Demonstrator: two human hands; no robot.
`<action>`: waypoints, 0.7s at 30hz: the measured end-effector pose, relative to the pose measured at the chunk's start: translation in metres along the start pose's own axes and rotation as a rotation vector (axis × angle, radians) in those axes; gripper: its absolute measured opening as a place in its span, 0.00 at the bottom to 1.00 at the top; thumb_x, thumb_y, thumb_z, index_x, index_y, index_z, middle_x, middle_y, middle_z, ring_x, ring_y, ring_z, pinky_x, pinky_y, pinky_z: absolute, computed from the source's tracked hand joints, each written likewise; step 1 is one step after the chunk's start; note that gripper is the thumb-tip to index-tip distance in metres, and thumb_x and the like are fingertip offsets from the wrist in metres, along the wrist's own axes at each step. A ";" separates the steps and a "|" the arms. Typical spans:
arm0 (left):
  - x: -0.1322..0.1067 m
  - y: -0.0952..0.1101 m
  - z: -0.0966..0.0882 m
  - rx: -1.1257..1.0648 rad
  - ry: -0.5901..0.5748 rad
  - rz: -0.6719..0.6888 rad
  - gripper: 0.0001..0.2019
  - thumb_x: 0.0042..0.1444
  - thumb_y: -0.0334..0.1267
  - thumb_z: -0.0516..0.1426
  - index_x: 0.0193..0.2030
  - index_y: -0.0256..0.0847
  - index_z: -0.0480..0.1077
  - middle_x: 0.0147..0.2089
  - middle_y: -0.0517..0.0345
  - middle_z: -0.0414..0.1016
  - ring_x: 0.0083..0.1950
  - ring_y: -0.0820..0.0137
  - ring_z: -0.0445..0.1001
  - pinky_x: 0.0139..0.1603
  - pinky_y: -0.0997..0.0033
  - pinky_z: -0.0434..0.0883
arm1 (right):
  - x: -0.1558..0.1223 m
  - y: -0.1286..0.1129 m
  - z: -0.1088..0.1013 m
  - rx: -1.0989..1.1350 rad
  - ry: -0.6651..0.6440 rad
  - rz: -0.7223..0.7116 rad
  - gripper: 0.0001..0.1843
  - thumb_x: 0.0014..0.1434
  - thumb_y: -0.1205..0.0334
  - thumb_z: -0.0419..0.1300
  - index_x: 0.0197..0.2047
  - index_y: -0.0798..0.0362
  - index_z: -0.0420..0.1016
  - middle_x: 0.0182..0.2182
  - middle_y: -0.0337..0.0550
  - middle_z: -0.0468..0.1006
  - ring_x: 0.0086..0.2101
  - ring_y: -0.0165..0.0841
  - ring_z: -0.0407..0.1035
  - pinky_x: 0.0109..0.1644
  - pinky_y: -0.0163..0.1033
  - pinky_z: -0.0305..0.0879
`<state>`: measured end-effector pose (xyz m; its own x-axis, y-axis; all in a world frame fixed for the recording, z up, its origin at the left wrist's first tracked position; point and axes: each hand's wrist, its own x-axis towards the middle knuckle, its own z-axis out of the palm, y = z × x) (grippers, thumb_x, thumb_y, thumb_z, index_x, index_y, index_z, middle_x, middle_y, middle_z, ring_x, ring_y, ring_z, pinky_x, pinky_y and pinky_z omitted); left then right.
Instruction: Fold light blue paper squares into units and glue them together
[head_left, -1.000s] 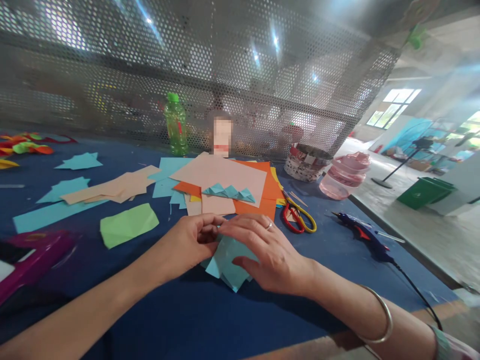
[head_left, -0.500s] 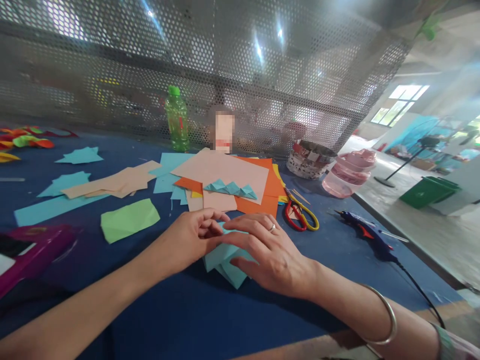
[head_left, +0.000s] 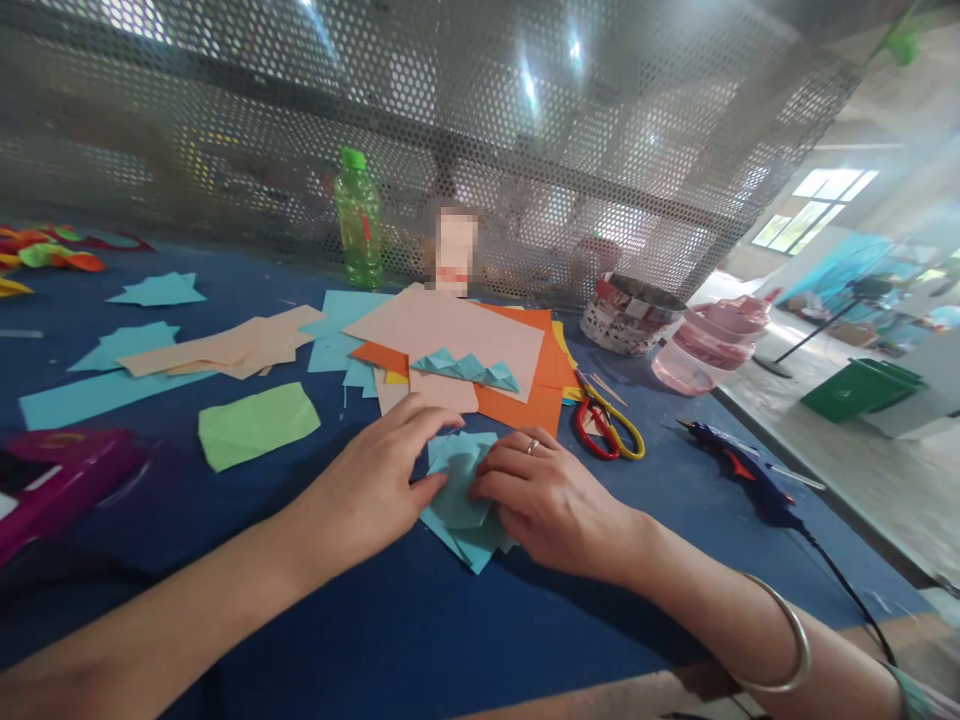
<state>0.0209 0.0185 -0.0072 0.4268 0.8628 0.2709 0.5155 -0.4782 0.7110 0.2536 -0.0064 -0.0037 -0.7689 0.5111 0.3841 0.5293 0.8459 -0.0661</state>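
The dark blue worktop (head_left: 315, 640) carries a folded turquoise paper (head_left: 457, 510) at 6 o'clock and a stack of peach and orange sheets (head_left: 442, 335) at 12, with a green plastic bottle (head_left: 358, 225) standing beyond. Around 2 o'clock sit a patterned paper basket (head_left: 632, 315) and a pink plastic container (head_left: 694, 365). Red-and-yellow scissors (head_left: 604, 430) and a blue hot glue gun (head_left: 739, 485) lie near 3, a light green paper (head_left: 255, 425) at 9, and turquoise paper cutouts (head_left: 157, 290) at 10.

The folded blue paper (head_left: 457, 500) is matt and smooth, and the table cover (head_left: 390, 640) seems to be a dull cloth, though I am not fully sure. The perforated screen (head_left: 525, 170) is shiny metal, and the glue gun (head_left: 739, 482) is glossy plastic.
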 end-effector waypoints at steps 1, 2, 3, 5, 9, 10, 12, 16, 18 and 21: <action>-0.002 0.000 0.000 0.079 -0.014 0.119 0.17 0.56 0.33 0.57 0.52 0.44 0.75 0.55 0.51 0.76 0.54 0.58 0.77 0.55 0.56 0.73 | 0.000 0.000 -0.001 0.021 -0.013 0.004 0.09 0.63 0.73 0.58 0.42 0.54 0.79 0.39 0.45 0.83 0.43 0.40 0.74 0.51 0.45 0.66; -0.003 0.000 0.000 0.132 -0.049 0.220 0.14 0.58 0.30 0.55 0.49 0.44 0.76 0.55 0.52 0.77 0.56 0.59 0.77 0.58 0.57 0.72 | 0.000 0.000 -0.002 0.042 -0.020 0.001 0.07 0.63 0.71 0.60 0.41 0.55 0.79 0.40 0.46 0.83 0.43 0.41 0.74 0.51 0.46 0.67; -0.004 0.000 -0.001 0.154 -0.099 0.287 0.13 0.60 0.28 0.54 0.44 0.44 0.77 0.51 0.54 0.78 0.55 0.61 0.77 0.58 0.59 0.71 | 0.000 0.000 -0.003 0.064 -0.023 -0.005 0.05 0.62 0.69 0.62 0.42 0.55 0.79 0.40 0.47 0.83 0.43 0.41 0.74 0.51 0.46 0.67; -0.004 0.000 -0.002 0.158 -0.194 0.339 0.14 0.60 0.23 0.52 0.36 0.42 0.76 0.42 0.57 0.80 0.47 0.66 0.78 0.51 0.66 0.72 | -0.001 0.001 -0.004 0.118 -0.027 -0.015 0.04 0.62 0.66 0.64 0.42 0.56 0.79 0.40 0.47 0.83 0.42 0.41 0.74 0.50 0.46 0.68; -0.003 0.000 -0.011 0.121 -0.293 0.326 0.20 0.54 0.17 0.51 0.34 0.43 0.80 0.41 0.61 0.81 0.41 0.72 0.80 0.43 0.74 0.71 | -0.001 0.006 -0.003 0.325 -0.038 0.021 0.02 0.65 0.68 0.66 0.42 0.56 0.80 0.41 0.47 0.83 0.42 0.38 0.75 0.50 0.42 0.70; -0.002 0.000 -0.015 0.120 -0.326 0.331 0.22 0.53 0.17 0.50 0.35 0.44 0.81 0.42 0.61 0.82 0.42 0.72 0.81 0.43 0.75 0.71 | -0.001 0.007 -0.002 0.394 -0.030 0.043 0.02 0.66 0.66 0.67 0.42 0.56 0.81 0.42 0.47 0.83 0.43 0.37 0.75 0.50 0.41 0.70; -0.002 0.001 -0.021 0.156 -0.401 0.338 0.25 0.51 0.16 0.50 0.37 0.47 0.84 0.47 0.61 0.82 0.44 0.71 0.82 0.44 0.74 0.72 | -0.001 0.010 0.001 0.506 -0.009 0.100 0.05 0.67 0.61 0.69 0.41 0.55 0.82 0.39 0.45 0.82 0.42 0.34 0.75 0.49 0.38 0.70; -0.004 0.004 -0.030 0.216 -0.484 0.298 0.25 0.53 0.19 0.52 0.37 0.52 0.86 0.53 0.61 0.83 0.47 0.66 0.83 0.46 0.72 0.74 | -0.001 0.010 0.005 0.565 -0.005 0.255 0.08 0.65 0.60 0.71 0.35 0.54 0.82 0.31 0.40 0.80 0.36 0.31 0.73 0.44 0.37 0.67; -0.004 0.005 -0.031 0.225 -0.499 0.289 0.24 0.55 0.21 0.52 0.37 0.52 0.86 0.54 0.60 0.83 0.48 0.66 0.83 0.47 0.72 0.74 | 0.000 0.007 0.005 0.558 -0.012 0.319 0.09 0.64 0.61 0.72 0.33 0.54 0.81 0.29 0.38 0.79 0.34 0.30 0.71 0.43 0.36 0.66; -0.005 0.006 -0.031 0.208 -0.495 0.290 0.24 0.55 0.23 0.51 0.38 0.52 0.86 0.55 0.59 0.83 0.48 0.65 0.83 0.48 0.71 0.74 | 0.002 0.000 0.006 0.509 0.003 0.387 0.10 0.63 0.62 0.72 0.32 0.54 0.79 0.30 0.38 0.79 0.33 0.30 0.71 0.42 0.36 0.64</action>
<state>-0.0011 0.0163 0.0158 0.8407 0.5377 0.0650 0.4395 -0.7474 0.4981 0.2501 -0.0049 -0.0086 -0.5553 0.7941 0.2472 0.5312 0.5674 -0.6292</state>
